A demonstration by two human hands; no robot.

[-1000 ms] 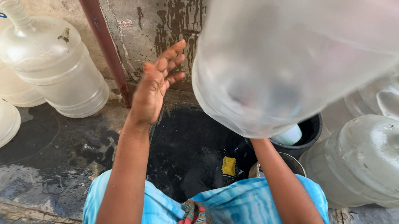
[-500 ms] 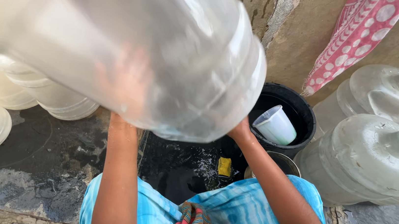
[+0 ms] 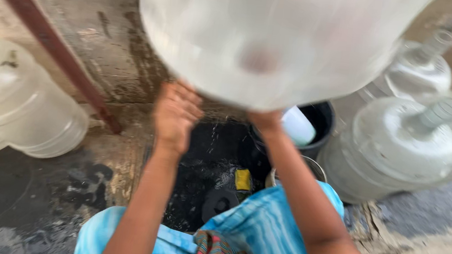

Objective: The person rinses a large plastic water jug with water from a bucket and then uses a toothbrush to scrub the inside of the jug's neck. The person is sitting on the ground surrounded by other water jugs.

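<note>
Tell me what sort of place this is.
Probably an outdoor washing spot for big water jars. A person lifts a large clear jar with both hands over wet, dark ground; more jars lie along a stained wall, beside a black bucket.

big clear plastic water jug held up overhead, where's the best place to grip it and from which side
Probably at the rounded bottom rim of the big clear plastic water jug, from underneath on opposite sides. It is raised with its wide, smooth base facing the camera and shows no handle, so the left hand and right hand would likely steady it best cupped under that curve.
</note>
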